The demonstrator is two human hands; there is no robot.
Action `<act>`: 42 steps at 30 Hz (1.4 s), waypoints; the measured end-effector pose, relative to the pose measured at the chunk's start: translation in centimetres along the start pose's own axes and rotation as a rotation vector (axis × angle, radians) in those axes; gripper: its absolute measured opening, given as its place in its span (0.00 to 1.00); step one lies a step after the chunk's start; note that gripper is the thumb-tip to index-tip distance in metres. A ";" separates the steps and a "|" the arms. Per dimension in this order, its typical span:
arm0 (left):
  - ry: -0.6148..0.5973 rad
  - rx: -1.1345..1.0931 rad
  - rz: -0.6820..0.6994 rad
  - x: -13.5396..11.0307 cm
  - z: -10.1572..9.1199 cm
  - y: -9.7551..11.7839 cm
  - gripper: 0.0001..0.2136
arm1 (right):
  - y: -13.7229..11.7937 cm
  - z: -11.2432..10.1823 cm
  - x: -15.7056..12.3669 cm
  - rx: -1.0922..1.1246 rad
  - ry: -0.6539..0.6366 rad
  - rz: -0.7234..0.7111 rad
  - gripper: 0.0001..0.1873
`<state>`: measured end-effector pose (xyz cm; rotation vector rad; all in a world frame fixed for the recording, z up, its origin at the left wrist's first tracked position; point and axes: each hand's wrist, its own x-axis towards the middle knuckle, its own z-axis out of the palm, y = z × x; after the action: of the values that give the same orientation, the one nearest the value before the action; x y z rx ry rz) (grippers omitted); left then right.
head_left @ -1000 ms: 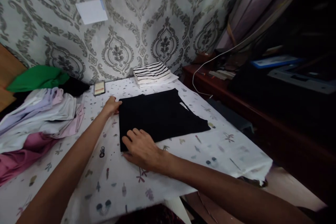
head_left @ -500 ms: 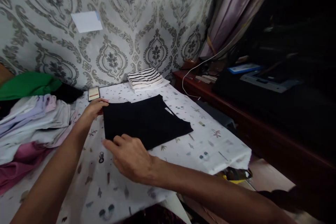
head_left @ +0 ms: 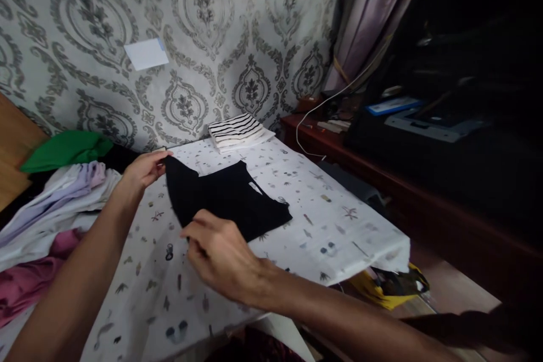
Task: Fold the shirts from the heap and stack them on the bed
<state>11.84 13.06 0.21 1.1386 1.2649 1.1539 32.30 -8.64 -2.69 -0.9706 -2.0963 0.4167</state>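
Observation:
A black sleeveless top (head_left: 237, 195) lies part-folded on the table, its neckline and a small white label toward the right. My left hand (head_left: 146, 168) pinches its far left corner, lifted off the cloth. Closed at the near left corner, my right hand (head_left: 224, 254) grips the same top, with its fingertips partly hidden behind the knuckles. Between both hands the left edge of the fabric is raised, while the right part rests flat on the white patterned tablecloth (head_left: 335, 226).
Folded striped cloth (head_left: 237, 130) sits at the table's back edge by the wall. A heap of loose clothes (head_left: 59, 198) lies at the left, a green garment (head_left: 68, 150) on top. To the right stands a dark red cabinet (head_left: 292, 127) with a white cable (head_left: 299, 136).
Both hands have raised the left edge of the black top off the table. The top has shifted a little leftward, and the view has tilted slightly.

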 end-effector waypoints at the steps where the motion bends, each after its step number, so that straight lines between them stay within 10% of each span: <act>1: -0.014 -0.019 0.014 0.4 1.7 0.3 0.04 | 0.6 -1.0 -0.7 0.065 0.092 0.033 0.13; 7: -0.160 0.031 -0.005 2.9 12.3 -0.7 0.02 | 6.2 -5.8 -5.5 0.204 0.398 0.414 0.14; 15: -0.248 0.195 -0.078 4.5 19.6 -6.0 0.08 | 12.1 -6.3 -8.7 0.174 0.277 0.782 0.20; 23: -0.323 0.193 0.027 3.3 18.8 -8.5 0.15 | 12.7 -7.4 -9.6 0.118 0.173 0.776 0.20; 29: -0.576 0.896 0.597 -2.2 15.8 -10.3 0.22 | 12.2 -7.8 -6.8 -0.351 0.141 0.487 0.17; 33: -0.685 1.176 0.710 -4.6 14.3 -11.9 0.24 | 12.5 -4.6 -2.4 -0.378 -0.079 0.280 0.27; 37: -0.743 1.206 0.750 -3.3 13.2 -12.5 0.24 | 14.1 -0.6 -1.4 -0.508 -0.201 0.319 0.51; 42: -0.783 1.171 0.681 0.5 12.9 -11.6 0.26 | 14.8 0.5 -2.3 -0.607 -0.261 0.384 0.54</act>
<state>24.70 12.70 -11.42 2.6934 0.8580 0.1552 40.30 -0.64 -12.56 -1.7680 -2.3225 0.0847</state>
